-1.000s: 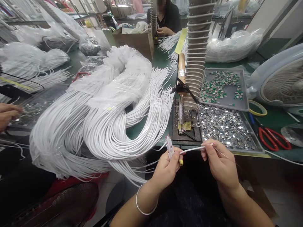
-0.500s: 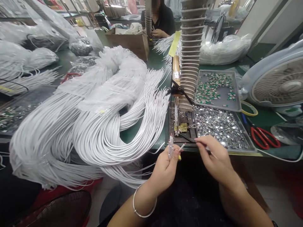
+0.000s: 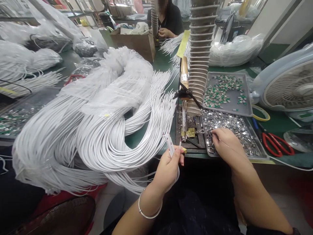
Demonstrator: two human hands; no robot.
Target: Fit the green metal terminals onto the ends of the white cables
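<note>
My left hand [image 3: 168,164] is closed around several white cables [image 3: 170,145], their stripped ends pointing up. One cable end stands apart from the rest between thumb and fingers, just below the soldering iron [image 3: 184,114]. Fingers pinched, my right hand [image 3: 227,143] is at the left part of a grey tray of small silvery metal pieces [image 3: 242,130]. A thin solder wire [image 3: 231,147] runs from its fingers back over the hand. Whether the fingertips also grip a metal piece is hidden. The iron is clamped tip down over a yellow sponge [image 3: 189,132].
A large bundle of white cables [image 3: 105,137] covers the left side. A ribbed duct [image 3: 201,55] stands behind the iron. Right are a tray of green-and-silver connectors [image 3: 226,91], yellow tape [image 3: 261,113], red-handled cutters [image 3: 276,143] and a fan [image 3: 298,85]. Opposite sits a person [image 3: 168,19].
My right hand has moved right and up, from in front of the iron's stand to the metal pieces. The cables in my left hand now lean further left, and the view has shifted slightly.
</note>
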